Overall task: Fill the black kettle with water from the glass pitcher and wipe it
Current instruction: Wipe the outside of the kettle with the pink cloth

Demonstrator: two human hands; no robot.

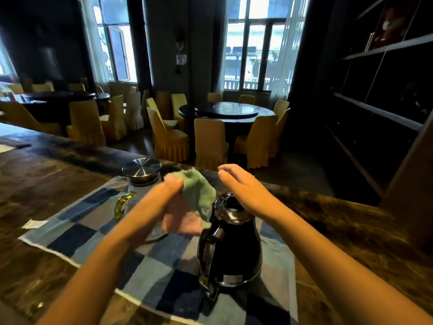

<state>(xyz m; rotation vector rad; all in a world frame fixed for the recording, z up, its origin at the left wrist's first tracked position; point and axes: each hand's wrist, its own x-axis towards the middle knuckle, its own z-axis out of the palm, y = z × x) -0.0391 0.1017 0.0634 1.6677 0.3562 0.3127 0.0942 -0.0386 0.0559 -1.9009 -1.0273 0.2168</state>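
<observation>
Currently the left hand (164, 195) is gripping a cloth (199, 191) (green on top, pink underneath), with fingers curled round its upper edge. It's holding the cloth above the mat, the lower corner hanging just beside the kettle's shoulder. Right hand (239, 181) is hovering over the black kettle (232, 252), fingers relaxed and holding nothing. Kettle is standing upright on the blue patchwork mat (93, 231), handle facing the camera; can't tell whether its lid is shut. Glass pitcher (141, 171) is sitting on the same mat, partly behind the left forearm, steel lid on, yellow-green handle pointing left — water level hidden. Mat is lying on a dark marbled surface (46, 174), and a small white paper slip (35, 224) is lying just off the mat's left edge.
</observation>
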